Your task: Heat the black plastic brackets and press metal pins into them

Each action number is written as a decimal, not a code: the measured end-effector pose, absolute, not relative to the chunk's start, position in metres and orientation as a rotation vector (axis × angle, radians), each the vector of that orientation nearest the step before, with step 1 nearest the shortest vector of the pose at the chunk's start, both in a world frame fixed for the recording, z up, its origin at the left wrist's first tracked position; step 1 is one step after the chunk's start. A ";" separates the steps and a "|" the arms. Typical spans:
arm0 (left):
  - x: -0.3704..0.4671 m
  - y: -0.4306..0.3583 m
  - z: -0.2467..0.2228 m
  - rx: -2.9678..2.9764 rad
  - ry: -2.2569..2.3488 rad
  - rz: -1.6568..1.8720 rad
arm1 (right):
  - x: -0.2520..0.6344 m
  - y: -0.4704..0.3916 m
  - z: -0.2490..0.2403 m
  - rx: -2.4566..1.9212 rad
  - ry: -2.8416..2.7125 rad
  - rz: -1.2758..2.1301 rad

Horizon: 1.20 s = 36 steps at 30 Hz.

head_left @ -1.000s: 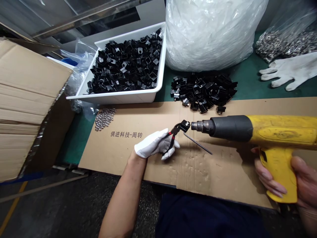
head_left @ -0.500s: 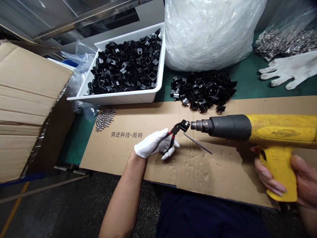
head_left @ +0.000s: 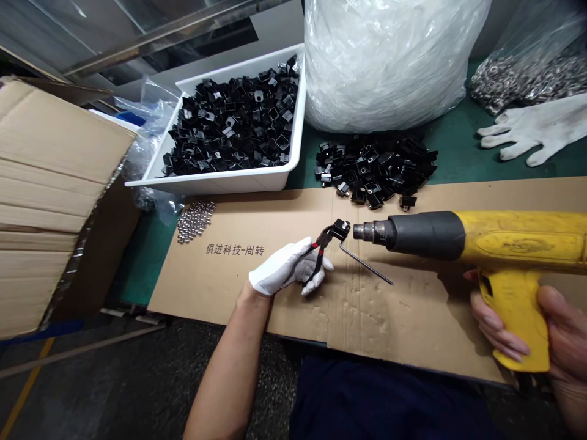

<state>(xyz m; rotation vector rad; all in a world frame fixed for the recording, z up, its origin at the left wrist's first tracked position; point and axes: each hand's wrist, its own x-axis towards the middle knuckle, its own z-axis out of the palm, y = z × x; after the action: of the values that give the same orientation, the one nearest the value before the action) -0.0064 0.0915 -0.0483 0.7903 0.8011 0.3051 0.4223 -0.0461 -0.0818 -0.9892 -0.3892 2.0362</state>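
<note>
My left hand (head_left: 291,267), in a white glove, is closed round the red and black handles of pliers (head_left: 320,250). The plier jaws grip a small black part (head_left: 340,229) with a metal piece at its right end. My bare right hand (head_left: 504,324) holds a yellow heat gun (head_left: 518,241) by its grip. The gun's stepped metal nozzle points left, just short of the black part, with a narrow gap between them. A bent metal rod (head_left: 367,264) lies on the cardboard sheet (head_left: 284,311) below the nozzle.
Behind are a white tray (head_left: 220,182) of black parts, a pile of black parts (head_left: 376,168) and a big plastic bag (head_left: 389,61). Small metal pins (head_left: 196,221) lie at left beside a cardboard box (head_left: 50,208). A glove (head_left: 536,131) and bagged metal pieces (head_left: 532,76) are at right.
The black part in the pliers has shifted very slightly left and up. The heat gun and my right hand have hardly moved.
</note>
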 end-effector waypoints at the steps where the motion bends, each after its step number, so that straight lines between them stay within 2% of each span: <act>1: -0.006 0.090 -0.048 0.794 0.823 0.315 | 0.423 -0.047 -0.082 -0.987 -0.387 2.037; 30: 0.002 0.081 -0.046 0.799 0.921 0.390 | 0.426 -0.047 -0.083 -1.011 -0.373 2.027; 36: 0.016 0.064 -0.040 0.881 1.117 0.513 | 0.423 -0.046 -0.080 -0.995 -0.378 2.019</act>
<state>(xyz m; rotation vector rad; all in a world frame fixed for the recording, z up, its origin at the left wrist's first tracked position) 0.0159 0.0637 -0.0399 0.8811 1.1167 0.5134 0.4228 -0.0457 -0.0804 -0.9946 -0.3777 2.0188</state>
